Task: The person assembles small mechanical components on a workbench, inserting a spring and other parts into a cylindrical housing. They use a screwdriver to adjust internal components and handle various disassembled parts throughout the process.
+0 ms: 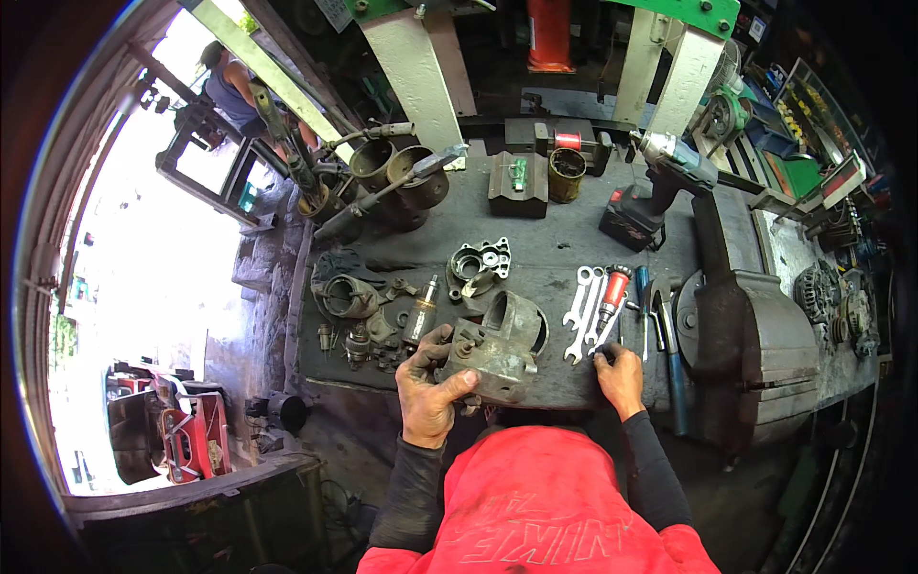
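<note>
My left hand (427, 387) is wrapped round a grey cast-metal housing (492, 368), its round opening facing up and away, at the bench's front edge. My right hand (622, 380) is curled, with thumb and fingertips pinched at the lower end of a slim wrench (607, 325). That wrench slants beside a row of combination wrenches (580, 311) and a red-bodied tool (615, 287). Left of the housing lie a geared shaft (421, 311), a ring-shaped casting (349, 297) and small parts. A flat pierced metal cover (478, 263) sits just beyond the housing.
A bench vise (775, 354) stands at the right, with a blue-handled tool (675, 383) beside it. Farther back are a cordless impact driver (660, 187), a rusty can (566, 175), a V-shaped block (517, 187) and metal cylinders (416, 177). Another person (234, 91) is outside, far left.
</note>
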The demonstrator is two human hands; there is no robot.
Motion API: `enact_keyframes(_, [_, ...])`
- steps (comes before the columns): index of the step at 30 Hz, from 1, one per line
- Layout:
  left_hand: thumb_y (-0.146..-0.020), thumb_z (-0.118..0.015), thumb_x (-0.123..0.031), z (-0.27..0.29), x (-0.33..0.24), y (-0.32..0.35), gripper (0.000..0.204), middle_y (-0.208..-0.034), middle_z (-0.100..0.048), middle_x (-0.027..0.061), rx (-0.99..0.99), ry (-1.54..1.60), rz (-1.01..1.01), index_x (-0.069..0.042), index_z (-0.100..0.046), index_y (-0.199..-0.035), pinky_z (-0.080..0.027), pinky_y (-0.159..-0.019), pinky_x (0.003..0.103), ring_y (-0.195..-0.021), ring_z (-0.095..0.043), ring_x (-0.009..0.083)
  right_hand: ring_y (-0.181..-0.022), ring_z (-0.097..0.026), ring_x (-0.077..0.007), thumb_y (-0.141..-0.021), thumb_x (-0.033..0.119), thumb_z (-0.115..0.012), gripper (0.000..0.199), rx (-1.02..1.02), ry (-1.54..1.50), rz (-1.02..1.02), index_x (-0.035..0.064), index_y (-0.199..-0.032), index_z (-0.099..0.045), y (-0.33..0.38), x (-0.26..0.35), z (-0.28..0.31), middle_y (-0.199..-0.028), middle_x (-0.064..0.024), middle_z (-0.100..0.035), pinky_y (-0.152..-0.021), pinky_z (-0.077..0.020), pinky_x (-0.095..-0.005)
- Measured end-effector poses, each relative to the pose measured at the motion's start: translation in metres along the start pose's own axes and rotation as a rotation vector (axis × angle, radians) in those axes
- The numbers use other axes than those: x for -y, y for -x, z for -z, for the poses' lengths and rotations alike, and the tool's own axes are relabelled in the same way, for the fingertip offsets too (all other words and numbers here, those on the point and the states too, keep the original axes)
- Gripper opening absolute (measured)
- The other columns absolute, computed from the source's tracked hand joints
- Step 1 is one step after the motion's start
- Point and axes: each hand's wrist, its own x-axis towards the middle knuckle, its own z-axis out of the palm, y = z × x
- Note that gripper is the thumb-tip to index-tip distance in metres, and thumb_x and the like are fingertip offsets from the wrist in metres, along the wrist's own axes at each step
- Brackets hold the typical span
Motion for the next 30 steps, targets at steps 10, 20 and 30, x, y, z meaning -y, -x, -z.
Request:
enact_keyframes(10, [-0.065,-0.091,-0.005,0.001,0.001,-0.004,0.045,-0.142,-0.059,0.0188,-0.004,0.014,0.035,0.007,-0.076,-0.105,-0.046,-0.107,0.039,-0.125,-0.06,0.0252,-0.091,-0.073,-0.0446,-0.089,0.02,-0.071,0.028,-0.046,-0.006,-0.064,-0.0031,-0.103,-0.077,0.0,-0.002,0.005,-0.095,-0.0276,-0.075,-0.084,-0.0563,-0.0502])
enact_keyframes(20, [-0.062,-0.099,-0.014,-0.048,0.001,-0.012,0.041,-0.125,-0.062,0.0127,0.065,-0.794,-0.482,-0.002,-0.08,-0.096,-0.051,-0.098,0.039,-0.116,-0.063,0.0272,-0.093,-0.074,-0.0428,-0.09,0.025,-0.071,0.028,-0.077,-0.001,-0.071,0.0018,-0.103,-0.079,0.001,-0.01,-0.004,-0.094,-0.0248,-0.076,-0.086,-0.0568,-0.049])
enact_keyframes(30, [-0.064,-0.099,-0.012,-0.067,0.03,-0.01,0.041,-0.126,-0.058,0.0146,0.049,-0.847,-0.535,-0.003,-0.074,-0.096,-0.057,-0.09,0.039,-0.112,-0.064,0.0292,-0.082,-0.074,-0.0373,-0.094,0.032,-0.071,0.031,-0.197,0.31,0.055,0.0049,-0.108,-0.072,-0.006,0.003,-0.044,-0.091,-0.0165,-0.074,-0.072,-0.0574,-0.0505])
